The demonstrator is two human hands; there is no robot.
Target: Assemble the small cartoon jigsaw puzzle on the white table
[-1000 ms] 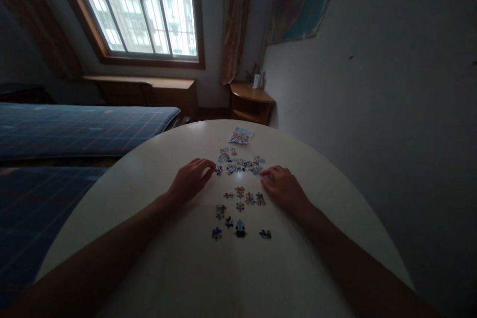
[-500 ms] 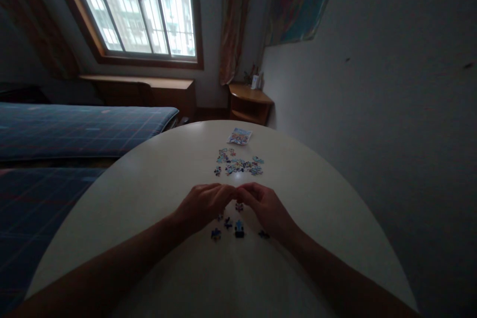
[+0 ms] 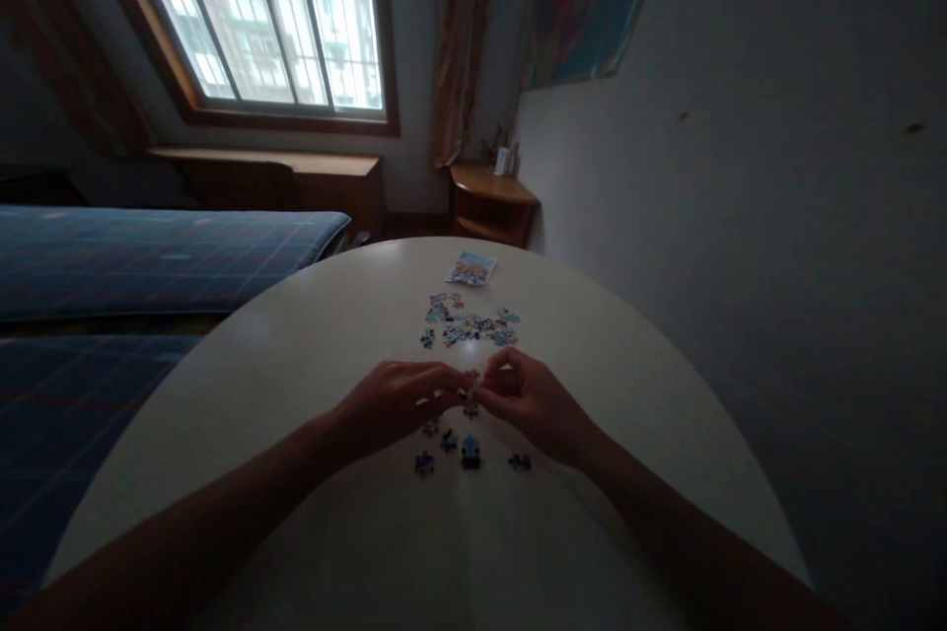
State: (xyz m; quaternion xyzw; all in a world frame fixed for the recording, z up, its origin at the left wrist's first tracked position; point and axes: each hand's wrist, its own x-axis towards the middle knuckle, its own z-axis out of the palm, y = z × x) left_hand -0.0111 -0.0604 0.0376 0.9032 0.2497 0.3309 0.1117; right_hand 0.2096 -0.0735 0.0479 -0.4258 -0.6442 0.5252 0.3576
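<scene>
Jigsaw pieces (image 3: 473,328): spread across the middle of the white table (image 3: 296,365).
Left hand (image 3: 400,401): fingers narrowed over pieces; cannot tell if gripping one.
Right hand (image 3: 529,404): thumb and forefinger nearly meeting; hold unclear.

- The near middle puzzle piece (image 3: 471,454) is bright blue at the far end and black at the near end.
- The near left puzzle piece (image 3: 424,463) is dark blue with a bit of yellow-brown.
- The far pile of pieces (image 3: 477,327) mixes light blue, white and dark spots.
- The far card (image 3: 472,268) has a blue and orange picture with a white edge.
- The table (image 3: 296,335) is plain white.
- The mattress (image 3: 148,256) on the left is blue with thin crossing lines.
- The far middle curtain (image 3: 463,49) is orange-brown with a blurry pattern.
</scene>
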